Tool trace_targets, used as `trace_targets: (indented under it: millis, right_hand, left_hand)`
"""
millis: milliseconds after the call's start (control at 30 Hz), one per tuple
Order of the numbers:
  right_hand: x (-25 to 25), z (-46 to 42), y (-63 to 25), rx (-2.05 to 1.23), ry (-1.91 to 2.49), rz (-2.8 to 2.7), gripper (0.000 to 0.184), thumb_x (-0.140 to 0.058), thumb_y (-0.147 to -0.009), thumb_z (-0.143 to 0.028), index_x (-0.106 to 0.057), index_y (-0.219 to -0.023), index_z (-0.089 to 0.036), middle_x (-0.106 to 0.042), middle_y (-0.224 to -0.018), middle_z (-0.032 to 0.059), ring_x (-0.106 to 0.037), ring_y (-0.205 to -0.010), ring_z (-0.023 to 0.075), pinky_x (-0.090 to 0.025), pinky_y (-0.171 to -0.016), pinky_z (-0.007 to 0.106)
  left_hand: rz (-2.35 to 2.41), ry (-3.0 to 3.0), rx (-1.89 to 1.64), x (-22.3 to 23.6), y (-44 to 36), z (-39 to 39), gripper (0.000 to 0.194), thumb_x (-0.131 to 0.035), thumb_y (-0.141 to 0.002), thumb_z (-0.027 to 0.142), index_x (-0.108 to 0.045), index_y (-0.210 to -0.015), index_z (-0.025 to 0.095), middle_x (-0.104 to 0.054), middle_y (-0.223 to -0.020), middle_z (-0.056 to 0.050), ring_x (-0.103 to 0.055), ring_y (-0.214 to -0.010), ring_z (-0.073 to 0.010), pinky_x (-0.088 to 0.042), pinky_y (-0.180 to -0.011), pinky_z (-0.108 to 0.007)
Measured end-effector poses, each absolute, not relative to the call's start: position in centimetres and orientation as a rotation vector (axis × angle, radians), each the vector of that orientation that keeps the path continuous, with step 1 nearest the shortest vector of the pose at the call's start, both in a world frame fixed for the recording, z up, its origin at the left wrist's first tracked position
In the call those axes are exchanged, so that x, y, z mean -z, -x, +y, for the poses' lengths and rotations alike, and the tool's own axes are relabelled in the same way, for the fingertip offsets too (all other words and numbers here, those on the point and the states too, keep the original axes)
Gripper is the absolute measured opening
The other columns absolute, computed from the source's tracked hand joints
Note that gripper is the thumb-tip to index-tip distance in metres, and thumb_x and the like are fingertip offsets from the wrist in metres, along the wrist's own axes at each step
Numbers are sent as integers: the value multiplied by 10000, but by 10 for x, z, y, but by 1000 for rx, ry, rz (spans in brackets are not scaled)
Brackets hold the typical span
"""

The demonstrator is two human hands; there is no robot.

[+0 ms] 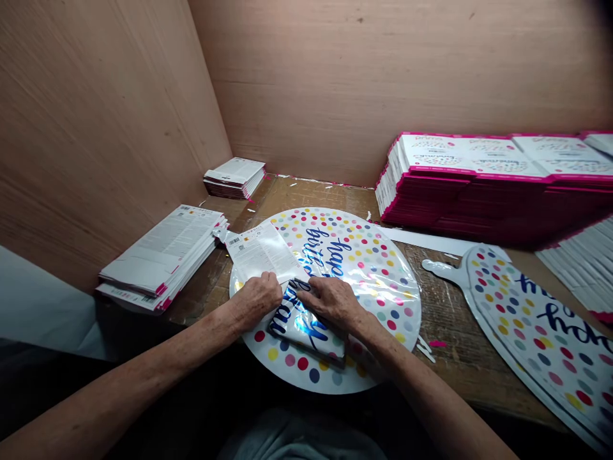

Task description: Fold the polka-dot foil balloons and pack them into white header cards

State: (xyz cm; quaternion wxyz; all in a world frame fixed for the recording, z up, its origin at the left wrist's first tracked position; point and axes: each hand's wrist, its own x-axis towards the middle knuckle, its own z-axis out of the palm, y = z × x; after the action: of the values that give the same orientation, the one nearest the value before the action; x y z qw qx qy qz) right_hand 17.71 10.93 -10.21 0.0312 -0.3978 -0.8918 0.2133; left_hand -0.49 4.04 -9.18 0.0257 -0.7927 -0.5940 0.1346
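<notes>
A round foil balloon (378, 275) with coloured dots and blue lettering lies flat before me, its neck toward the left. On top of it rests a white printed paper sleeve (258, 252), its near edge pinched in my left hand (258, 300). My right hand (332, 301) grips a folded foil balloon (311, 335), thumb and fingers on its upper end. That end meets the sleeve's near edge; whether any of it is inside, I cannot tell.
Printed sleeves form a stack (165, 252) at left and a smaller stack (234, 177) behind it. Pink-edged packs (469, 191) line the back right. More dotted balloons (541, 338) lie at right, overhanging the table's front edge. Wooden panels (297, 83) enclose the back and left.
</notes>
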Motion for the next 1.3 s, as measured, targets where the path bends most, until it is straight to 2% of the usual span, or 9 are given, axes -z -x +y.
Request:
trace_targets:
  millis: [200, 433, 533, 633, 800, 900, 1033, 1167, 1300]
  right_hand:
    - [112, 109, -182, -575, 1320, -2465, 455, -608, -886, -430, -494, -1222, -146, -600, -1157, 127, -579, -1005, 239, -407, -758, 299]
    - [104, 119, -184, -553, 1559, -2398, 210, -498, -940, -384, -582, -945, -191, -675, -924, 84, -608, -863, 228, -365, -686, 296]
    - [104, 121, -189, -635, 1556, -2176, 177, -466, -948, -343, -574, -951, -202, -681, -890, 60, -604, -791, 200, -365, -667, 282]
    - [105, 125, -195, -778, 1483, -2007, 195, -448, -943, -357, -569, -939, -204, -671, -836, 41, -593, -734, 190, -405, -659, 278]
    - [112, 119, -210, -822, 1248, -1964, 380, -468, -936, -436, -543, -1196, -170, -663, -1133, 114, -627, -1033, 248, -505, -873, 378]
    - [122, 93, -229, -464, 867, -2153, 809, -616, -850, -547, -323, -1469, -118, -388, -1495, 224, -373, -1390, 344, -380, -1098, 507]
    - [131, 61, -248, -82, 503, -2309, 596, -453, -979, -259, -259, -1527, -127, -464, -1456, 217, -344, -1424, 299, -365, -1126, 511]
    - [124, 59, -251, -129, 369, -2275, 529, -347, -1002, -127, -268, -1524, -152, -578, -1367, 162, -413, -1387, 239, -451, -1086, 453]
    - [117, 64, -245, -182, 279, -2303, 455, -401, -1002, -127, -394, -1456, -150, -593, -1356, 138, -414, -1386, 232, -447, -1104, 429]
  left_hand:
    - [-1834, 2379, -323, 80, 4, 44, 300, -346, -853, -36, -625, -867, 74, -631, -838, -158, -653, -754, -274, -509, -580, -347]
    - [-1595, 2515, -153, 70, -8, 41, 272, -378, -887, 22, -633, -895, 113, -687, -952, -137, -672, -851, -256, -539, -646, -335]
    - [-1774, 2318, 366, 76, -18, 35, 238, -459, -944, 223, -609, -1107, 136, -654, -1200, -171, -621, -1134, -302, -533, -911, -428]
    - [-2102, 1871, 1000, 90, -32, 32, 874, -712, -764, 504, -332, -1443, 107, -425, -1472, -254, -366, -1394, -402, -405, -1086, -541]
    - [-2541, 1579, 2064, 116, -45, 45, 930, -710, -781, 441, -184, -1510, 201, -702, -1155, -134, -694, -1034, -282, -598, -822, -394]
    - [-2491, 1355, 2326, 117, -48, 50, 936, -774, -723, 399, -262, -1480, 194, -730, -1072, -113, -724, -924, -258, -602, -764, -350]
    - [-2457, 1510, 2509, 101, -60, 39, 991, -828, -639, 463, -325, -1449, 192, -729, -1074, -112, -722, -894, -277, -598, -738, -357]
    - [-2316, 1797, 2672, 88, -71, 31, 889, -401, -753, 852, -547, -1301, 168, -714, -1101, -141, -649, -1088, -337, -566, -858, -440]
    - [-2440, 1727, 2724, 87, -73, 38, 1101, 138, -770, 809, -556, -1324, 157, -714, -1067, -137, -614, -1149, -323, -552, -882, -461]
